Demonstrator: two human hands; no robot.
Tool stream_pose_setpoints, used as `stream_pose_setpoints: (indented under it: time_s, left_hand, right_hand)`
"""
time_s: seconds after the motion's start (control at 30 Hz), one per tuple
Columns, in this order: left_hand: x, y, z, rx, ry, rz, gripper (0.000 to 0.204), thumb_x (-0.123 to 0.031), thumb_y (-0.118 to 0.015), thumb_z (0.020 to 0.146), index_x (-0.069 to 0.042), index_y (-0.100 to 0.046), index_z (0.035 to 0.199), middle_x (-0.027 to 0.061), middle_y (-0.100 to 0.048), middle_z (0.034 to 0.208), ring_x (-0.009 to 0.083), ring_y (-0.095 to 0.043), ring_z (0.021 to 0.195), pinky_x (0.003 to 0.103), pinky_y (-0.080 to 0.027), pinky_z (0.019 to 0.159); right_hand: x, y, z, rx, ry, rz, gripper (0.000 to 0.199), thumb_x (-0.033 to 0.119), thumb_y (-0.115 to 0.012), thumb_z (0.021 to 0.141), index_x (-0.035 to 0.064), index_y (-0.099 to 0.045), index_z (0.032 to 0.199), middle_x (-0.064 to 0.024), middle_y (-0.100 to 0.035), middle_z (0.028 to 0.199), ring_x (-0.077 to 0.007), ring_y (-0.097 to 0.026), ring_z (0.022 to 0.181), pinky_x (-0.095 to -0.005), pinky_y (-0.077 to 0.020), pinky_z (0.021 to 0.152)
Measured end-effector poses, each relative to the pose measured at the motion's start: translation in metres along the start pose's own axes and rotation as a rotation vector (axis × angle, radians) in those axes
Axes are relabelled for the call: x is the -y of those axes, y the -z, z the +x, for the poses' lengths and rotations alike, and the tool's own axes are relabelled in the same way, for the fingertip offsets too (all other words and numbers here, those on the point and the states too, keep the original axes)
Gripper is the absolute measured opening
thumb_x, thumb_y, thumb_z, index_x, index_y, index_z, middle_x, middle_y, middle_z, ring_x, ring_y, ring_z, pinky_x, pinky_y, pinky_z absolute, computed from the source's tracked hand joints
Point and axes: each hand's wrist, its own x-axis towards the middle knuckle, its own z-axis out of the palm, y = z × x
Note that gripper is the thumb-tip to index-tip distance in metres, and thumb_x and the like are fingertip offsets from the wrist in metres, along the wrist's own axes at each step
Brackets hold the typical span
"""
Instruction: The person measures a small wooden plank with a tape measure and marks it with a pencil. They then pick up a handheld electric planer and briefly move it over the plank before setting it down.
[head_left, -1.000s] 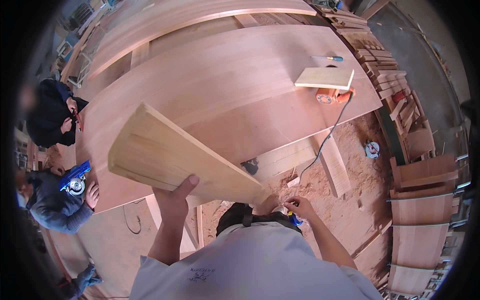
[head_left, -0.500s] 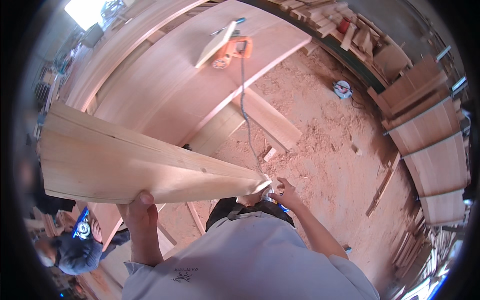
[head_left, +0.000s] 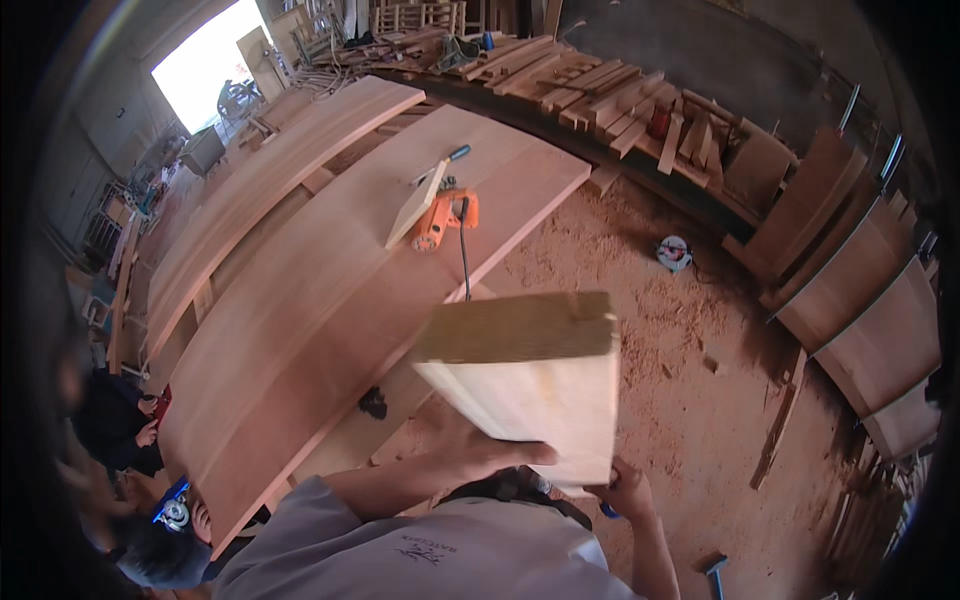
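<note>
A long pale wooden board (head_left: 540, 410) rises in front of me, its broad sawn end toward the workbench and its other end near my waist. My left hand (head_left: 495, 455) grips it from the left, fingers lying against its face. At the board's near right corner is my right hand (head_left: 632, 492), fingers curled. A bit of blue shows beside those fingers, but what they hold is hidden. Beyond the board, an orange corded power tool (head_left: 430, 225) rests on a large wooden panel (head_left: 330, 270), against a small pale board (head_left: 415, 207) with a blue-handled tool (head_left: 458, 154) by it.
Sawdust covers the floor, where a cable reel (head_left: 673, 253) and a blue-handled tool (head_left: 714, 570) lie. Stacked timber (head_left: 600, 95) lines the back; curved panels (head_left: 880, 310) stand at right. Two people work at left, one beside a blue power tool (head_left: 174, 508).
The board has swung from pointing left to pointing ahead. My left hand has moved right with it. My right hand's spread fingers have closed near the board's corner. The view has tilted up.
</note>
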Motion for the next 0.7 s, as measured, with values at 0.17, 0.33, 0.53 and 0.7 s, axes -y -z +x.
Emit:
stream_pose_setpoints:
  time_s: [0.17,0.33,0.53,0.7]
  left_hand:
    - [0.034,0.002,0.057,0.124,-0.078,0.008,0.072,-0.02,-0.093,0.076,0.001,-0.055,0.134,0.0134,-0.066,0.126,0.0228,-0.062,0.118,0.037,-0.052,0.098]
    - [0.058,0.013,0.082,0.248,0.128,-0.14,0.078,-0.035,-0.089,0.08,0.002,-0.052,0.137,0.0172,-0.063,0.129,0.0265,-0.058,0.123,0.042,-0.05,0.1]
    - [0.085,0.026,0.103,0.298,0.219,-0.121,0.079,-0.036,-0.089,0.081,0.0,-0.052,0.14,0.0157,-0.061,0.134,0.0261,-0.053,0.129,0.044,-0.045,0.106]
    - [0.117,0.019,0.15,0.315,0.221,-0.214,0.076,-0.034,-0.089,0.081,0.0,-0.053,0.138,0.0131,-0.061,0.134,0.0247,-0.055,0.127,0.043,-0.046,0.106]
  right_hand:
    - [-0.03,0.011,-0.045,-0.154,-0.221,-0.081,0.052,0.041,-0.094,0.064,0.0114,-0.073,0.101,-0.011,-0.072,0.074,-0.0292,-0.073,0.069,-0.0404,-0.0558,0.062]
    - [-0.035,0.033,-0.084,-0.174,-0.439,-0.325,0.056,0.037,-0.097,0.056,0.0093,-0.074,0.099,-0.0122,-0.074,0.077,-0.0282,-0.073,0.066,-0.0404,-0.0561,0.061]
    - [-0.032,0.063,-0.09,-0.185,-0.396,-0.335,0.033,0.034,-0.085,0.078,0.0163,-0.062,0.094,-0.0065,-0.058,0.05,-0.0214,-0.059,0.043,-0.0432,-0.0454,0.045]
    - [-0.035,0.089,-0.064,-0.152,-0.452,-0.513,0.057,0.037,-0.094,0.058,0.0065,-0.065,0.096,-0.0144,-0.069,0.072,-0.0366,-0.07,0.068,-0.0465,-0.0539,0.064]
